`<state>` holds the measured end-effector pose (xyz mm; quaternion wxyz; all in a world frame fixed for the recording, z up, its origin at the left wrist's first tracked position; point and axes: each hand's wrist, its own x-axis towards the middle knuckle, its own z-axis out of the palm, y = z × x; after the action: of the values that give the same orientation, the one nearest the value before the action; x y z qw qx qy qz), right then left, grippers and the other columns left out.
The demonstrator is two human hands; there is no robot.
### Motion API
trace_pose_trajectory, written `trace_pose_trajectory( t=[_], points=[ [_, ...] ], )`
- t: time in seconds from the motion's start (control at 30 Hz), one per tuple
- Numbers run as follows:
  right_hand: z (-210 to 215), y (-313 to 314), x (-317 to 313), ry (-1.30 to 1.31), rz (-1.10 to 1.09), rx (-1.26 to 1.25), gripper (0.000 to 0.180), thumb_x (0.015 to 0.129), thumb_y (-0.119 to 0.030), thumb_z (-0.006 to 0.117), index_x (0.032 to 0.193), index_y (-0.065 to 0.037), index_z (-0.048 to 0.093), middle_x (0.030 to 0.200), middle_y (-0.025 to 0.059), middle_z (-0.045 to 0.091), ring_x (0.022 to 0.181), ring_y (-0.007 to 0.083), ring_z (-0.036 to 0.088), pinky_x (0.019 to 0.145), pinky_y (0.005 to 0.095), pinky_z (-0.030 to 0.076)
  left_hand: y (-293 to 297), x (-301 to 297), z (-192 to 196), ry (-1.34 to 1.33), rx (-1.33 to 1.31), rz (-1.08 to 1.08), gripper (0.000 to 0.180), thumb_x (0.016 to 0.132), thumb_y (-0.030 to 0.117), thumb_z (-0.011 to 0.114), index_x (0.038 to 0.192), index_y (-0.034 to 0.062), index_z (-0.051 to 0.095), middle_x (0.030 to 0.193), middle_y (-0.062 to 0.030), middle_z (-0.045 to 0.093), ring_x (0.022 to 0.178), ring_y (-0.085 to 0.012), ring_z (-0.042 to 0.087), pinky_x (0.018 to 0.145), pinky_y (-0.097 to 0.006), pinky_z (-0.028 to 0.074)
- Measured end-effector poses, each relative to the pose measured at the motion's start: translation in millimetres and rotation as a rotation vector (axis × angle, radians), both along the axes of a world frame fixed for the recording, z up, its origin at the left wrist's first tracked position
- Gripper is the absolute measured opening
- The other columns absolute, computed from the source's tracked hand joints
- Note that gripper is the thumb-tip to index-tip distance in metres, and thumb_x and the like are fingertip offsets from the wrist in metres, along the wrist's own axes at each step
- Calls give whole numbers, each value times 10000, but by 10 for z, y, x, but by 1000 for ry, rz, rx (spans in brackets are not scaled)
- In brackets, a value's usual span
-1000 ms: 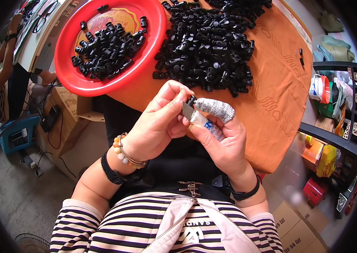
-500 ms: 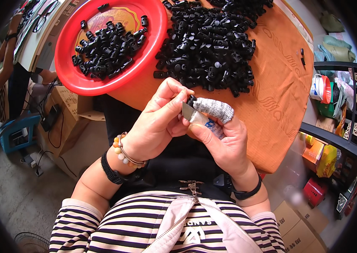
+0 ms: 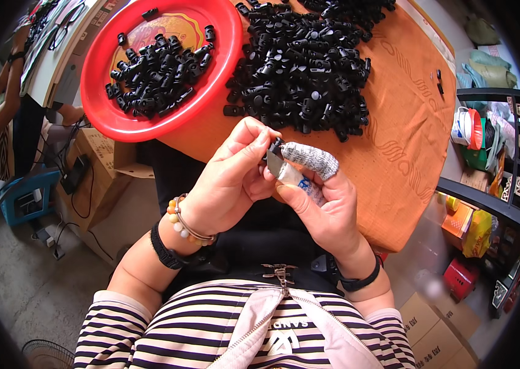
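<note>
Pinched between the thumb and fingers of my left hand (image 3: 233, 161) is a small black plastic piece (image 3: 276, 146), which looks like a cord lock. Most of it is hidden by my fingertips. My right hand (image 3: 327, 209) grips a short flat metal blade (image 3: 274, 162) by its white wrapped handle (image 3: 293, 178). The blade lies right against the black piece. A grey knitted finger cover (image 3: 312, 160) sleeves my right index finger, whose tip rests beside the piece. Beyond my hands, a large pile of similar black cord locks (image 3: 303, 67) covers part of the table.
A red round tray (image 3: 103, 111) with more black pieces stands at the left on the orange tablecloth (image 3: 389, 166). Two tiny dark bits (image 3: 440, 86) lie near the right edge. Cardboard boxes (image 3: 432, 326) and a rack (image 3: 487, 200) stand at the right. Another person's arm (image 3: 4, 92) shows far left.
The black piece shows more between my left fingertips, and the blade has tilted slightly against it. Both hands otherwise keep nearly the same place and hold.
</note>
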<state>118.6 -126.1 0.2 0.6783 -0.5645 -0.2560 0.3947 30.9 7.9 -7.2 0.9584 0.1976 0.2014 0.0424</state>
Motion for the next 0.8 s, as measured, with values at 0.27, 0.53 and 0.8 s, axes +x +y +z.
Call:
trace_pose_trajectory(
  t=[0.27,0.53,0.8],
  points=[
    [-22,-14,-20,-33,-6,-34,370,825,-20,613,1174,16,496,1006,65,608,867,63,541,752,198,445,-23,1,7,9,34,8,99,941,240,457,940,143,475,694,37,499,558,-8,394,463,-161,260],
    [12,-2,-36,-42,16,-1,352,840,-15,591,1174,28,492,1011,75,608,894,84,562,776,212,456,-39,-30,-38,-13,133,29,87,954,204,410,986,136,452,770,30,513,552,-16,386,454,-166,256],
    [3,-8,-18,-147,42,-45,342,847,-12,576,1173,36,484,1008,83,615,913,102,580,783,224,468,-31,-49,-60,5,125,21,92,955,198,402,995,134,455,780,25,518,601,-17,427,468,-164,269]
  ],
)
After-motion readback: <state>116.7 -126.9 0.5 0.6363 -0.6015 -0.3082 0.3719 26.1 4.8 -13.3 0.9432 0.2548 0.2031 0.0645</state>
